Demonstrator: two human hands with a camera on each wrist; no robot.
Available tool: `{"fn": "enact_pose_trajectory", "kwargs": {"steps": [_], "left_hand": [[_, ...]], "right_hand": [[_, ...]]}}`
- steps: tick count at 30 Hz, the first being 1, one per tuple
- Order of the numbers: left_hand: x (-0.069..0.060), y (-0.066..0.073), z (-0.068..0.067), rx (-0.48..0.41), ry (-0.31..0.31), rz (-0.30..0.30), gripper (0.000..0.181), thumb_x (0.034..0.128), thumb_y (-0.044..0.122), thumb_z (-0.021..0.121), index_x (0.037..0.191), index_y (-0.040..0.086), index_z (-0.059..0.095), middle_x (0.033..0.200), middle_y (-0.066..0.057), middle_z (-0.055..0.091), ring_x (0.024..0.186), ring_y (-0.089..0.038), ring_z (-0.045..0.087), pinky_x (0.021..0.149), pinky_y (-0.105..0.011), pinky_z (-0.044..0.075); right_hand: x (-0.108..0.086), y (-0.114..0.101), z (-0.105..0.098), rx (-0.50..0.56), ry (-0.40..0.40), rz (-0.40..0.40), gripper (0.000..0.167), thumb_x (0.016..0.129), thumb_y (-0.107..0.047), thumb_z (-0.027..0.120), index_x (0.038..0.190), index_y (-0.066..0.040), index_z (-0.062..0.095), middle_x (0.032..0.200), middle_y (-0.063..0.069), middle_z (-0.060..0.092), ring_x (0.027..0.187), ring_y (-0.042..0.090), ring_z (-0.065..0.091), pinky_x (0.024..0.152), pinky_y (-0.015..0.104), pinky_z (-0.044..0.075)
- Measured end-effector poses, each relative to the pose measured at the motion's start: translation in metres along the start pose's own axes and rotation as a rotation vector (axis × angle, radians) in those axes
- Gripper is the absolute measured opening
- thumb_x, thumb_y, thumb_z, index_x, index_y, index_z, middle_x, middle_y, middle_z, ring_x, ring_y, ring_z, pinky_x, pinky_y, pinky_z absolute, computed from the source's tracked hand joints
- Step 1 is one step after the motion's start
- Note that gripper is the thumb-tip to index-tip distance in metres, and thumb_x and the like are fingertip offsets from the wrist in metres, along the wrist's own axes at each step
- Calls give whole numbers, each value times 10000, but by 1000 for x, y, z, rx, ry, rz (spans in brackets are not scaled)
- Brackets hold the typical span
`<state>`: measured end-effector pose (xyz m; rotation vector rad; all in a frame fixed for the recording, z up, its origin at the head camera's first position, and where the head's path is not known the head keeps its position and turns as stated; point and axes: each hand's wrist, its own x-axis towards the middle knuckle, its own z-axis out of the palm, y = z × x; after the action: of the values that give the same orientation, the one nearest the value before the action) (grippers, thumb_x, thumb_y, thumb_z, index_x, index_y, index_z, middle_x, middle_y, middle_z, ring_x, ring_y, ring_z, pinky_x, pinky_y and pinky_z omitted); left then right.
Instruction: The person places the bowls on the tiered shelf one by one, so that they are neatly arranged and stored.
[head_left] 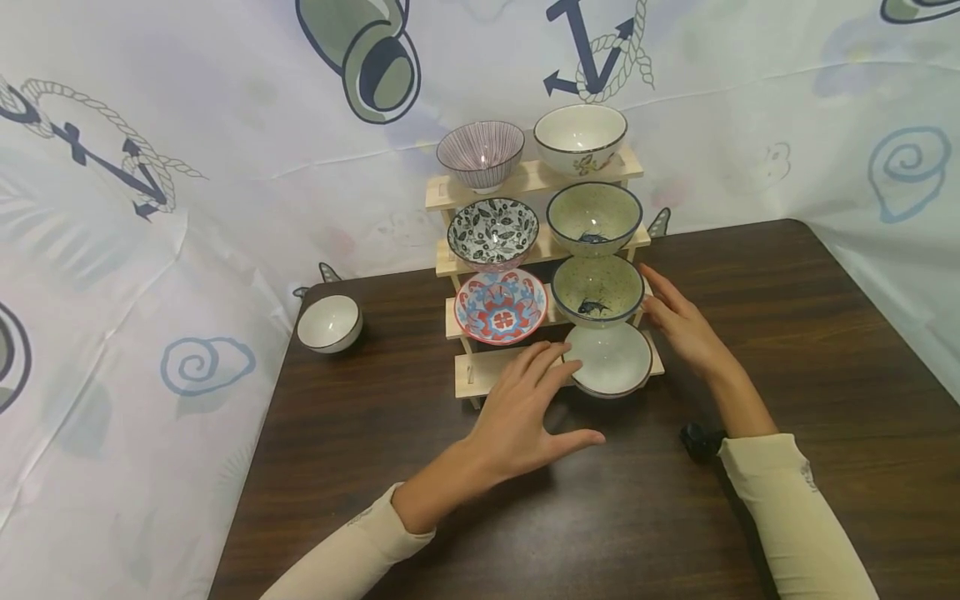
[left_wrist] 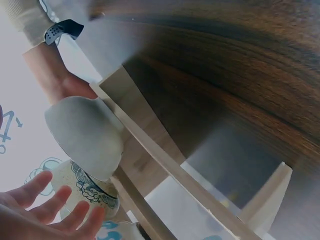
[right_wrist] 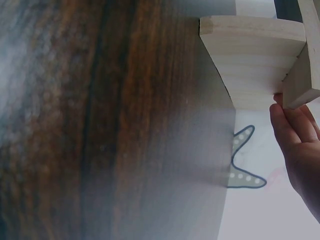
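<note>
My left hand [head_left: 517, 421], fingers spread and thumb out, hovers at the left rim of a plain white bowl [head_left: 613, 360] on the lowest step of a wooden tiered stand [head_left: 480, 373]. Whether the fingertips touch that rim I cannot tell. My right hand [head_left: 684, 332] is at the stand's right side, its fingers [right_wrist: 287, 132] extended against the wood. Just above the white bowl sits a green speckled bowl [head_left: 597, 287] with a dark blue motif. Left of it is a red and blue patterned bowl [head_left: 501, 307].
Higher steps hold a second green bowl [head_left: 594, 218], a black floral bowl [head_left: 493, 233], a striped bowl [head_left: 482, 152] and a cream bowl [head_left: 581, 137]. A small white bowl [head_left: 330, 323] stands apart on the dark table [head_left: 352, 433], at left. A printed cloth [head_left: 225, 250] hangs behind.
</note>
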<state>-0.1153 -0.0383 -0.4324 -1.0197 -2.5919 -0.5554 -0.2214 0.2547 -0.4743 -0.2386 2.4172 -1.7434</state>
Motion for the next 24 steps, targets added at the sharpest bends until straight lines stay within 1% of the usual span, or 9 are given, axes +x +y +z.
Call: {"fn": "enact_pose_trajectory", "kwargs": {"steps": [3, 6, 9, 15, 19, 24], "left_hand": [[-3, -2, -4, 5, 17, 31, 867, 764, 684, 805, 1417, 156, 590, 1545, -63, 519, 1463, -240, 444, 1195, -449, 404], [-7, -5, -8, 12, 26, 44, 849, 766, 687, 801, 1398, 156, 602, 1530, -58, 538, 1455, -229, 456, 1180, -437, 416], [-13, -8, -11, 15, 29, 34, 837, 767, 693, 796, 1389, 166, 608, 1518, -36, 549, 1450, -215, 464, 1183, -422, 410], [-25, -13, -17, -9, 76, 3, 775, 780, 659, 807, 1361, 178, 630, 1460, -5, 595, 1393, -213, 521, 1141, -418, 447], [-31, -17, -18, -19, 104, -11, 730, 792, 634, 811, 1341, 183, 644, 1429, 4, 614, 1376, -203, 531, 1118, -425, 465], [-39, -21, -21, -17, 115, -34, 703, 802, 625, 807, 1333, 192, 651, 1421, 2, 621, 1363, -224, 546, 1108, -442, 471]], "right_hand": [[0, 0, 0, -3, 3, -4, 631, 1110, -467, 379, 1669, -359, 109, 1539, 209, 479, 1400, 404, 467, 1173, 648, 340], [0, 0, 0, -3, 1, -7, 634, 1108, -476, 380, 1669, -363, 107, 1530, 210, 484, 1401, 399, 465, 1175, 646, 338], [0, 0, 0, -1, -4, -9, 637, 1109, -478, 378, 1670, -355, 104, 1534, 209, 481, 1400, 396, 465, 1174, 643, 339], [0, -1, -1, 9, -5, -18, 649, 1109, -477, 380, 1676, -323, 104, 1541, 208, 472, 1413, 402, 458, 1170, 645, 343], [1, -1, -1, 4, -5, -19, 646, 1108, -481, 380, 1674, -335, 106, 1546, 211, 467, 1419, 408, 453, 1171, 650, 341], [0, -1, -1, 1, -11, -17, 643, 1109, -479, 380, 1673, -342, 103, 1572, 216, 442, 1422, 422, 447, 1172, 655, 334]]}}
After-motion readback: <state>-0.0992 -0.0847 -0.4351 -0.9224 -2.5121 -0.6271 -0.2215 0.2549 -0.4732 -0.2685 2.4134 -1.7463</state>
